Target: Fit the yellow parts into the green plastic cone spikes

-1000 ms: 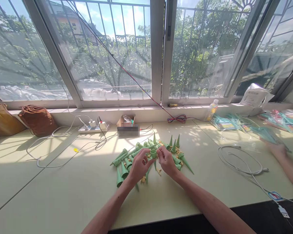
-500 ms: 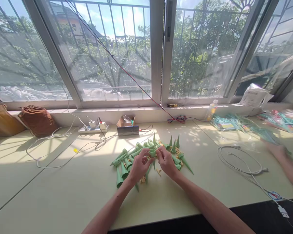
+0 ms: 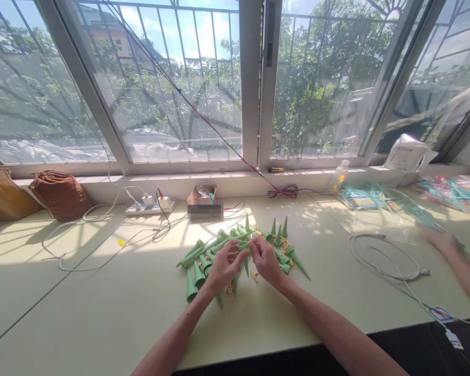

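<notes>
A pile of green plastic cone spikes lies on the pale table, with small yellow pieces scattered among them. Both my hands meet over the pile's middle. My left hand and my right hand pinch one green cone spike between them, its wide ring end up and its tip pointing down. Three cones stand upright just behind my right hand.
Another person's hand rests at the far right near teal packets. A white cable loops on the right. A power strip, a small cardboard box and a brown bag sit along the window sill.
My hands stay on the same cone, fingers shifting slightly around its ring end. The other person's hand at the right has moved a little.
</notes>
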A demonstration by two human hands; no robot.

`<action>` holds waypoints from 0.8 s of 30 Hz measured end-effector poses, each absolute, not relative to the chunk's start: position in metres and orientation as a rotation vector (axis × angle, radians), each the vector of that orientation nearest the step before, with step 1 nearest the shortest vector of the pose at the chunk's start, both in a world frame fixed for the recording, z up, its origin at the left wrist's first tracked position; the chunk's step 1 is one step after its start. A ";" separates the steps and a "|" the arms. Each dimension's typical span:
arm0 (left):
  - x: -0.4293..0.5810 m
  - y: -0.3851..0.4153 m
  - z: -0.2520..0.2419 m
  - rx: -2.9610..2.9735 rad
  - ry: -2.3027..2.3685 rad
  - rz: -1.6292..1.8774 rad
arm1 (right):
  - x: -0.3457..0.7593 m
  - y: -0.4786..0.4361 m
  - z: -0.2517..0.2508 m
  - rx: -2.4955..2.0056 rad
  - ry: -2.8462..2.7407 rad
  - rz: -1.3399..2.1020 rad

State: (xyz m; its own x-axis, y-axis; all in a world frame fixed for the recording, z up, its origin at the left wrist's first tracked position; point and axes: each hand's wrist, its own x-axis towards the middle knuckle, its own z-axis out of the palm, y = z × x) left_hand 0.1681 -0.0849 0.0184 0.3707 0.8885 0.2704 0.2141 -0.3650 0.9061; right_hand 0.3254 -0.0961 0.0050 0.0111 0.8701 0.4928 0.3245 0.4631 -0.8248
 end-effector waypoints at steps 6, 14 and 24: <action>0.169 -0.086 0.022 1.767 0.948 1.030 | 0.325 -0.097 0.006 -1.077 -1.567 0.593; 0.169 -0.087 0.025 1.759 0.959 1.027 | 0.325 -0.097 0.007 -1.044 -1.587 0.596; 0.166 -0.084 0.021 1.789 0.964 1.037 | 0.326 -0.097 0.007 -1.067 -1.612 0.571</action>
State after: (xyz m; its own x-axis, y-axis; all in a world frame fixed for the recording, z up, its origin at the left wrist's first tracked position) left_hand 0.1664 -0.0842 0.0209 0.3639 0.8919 0.2685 0.2026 -0.3571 0.9118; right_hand 0.3262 -0.0974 0.0066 -0.0299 0.8612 0.5074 0.3501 0.4845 -0.8016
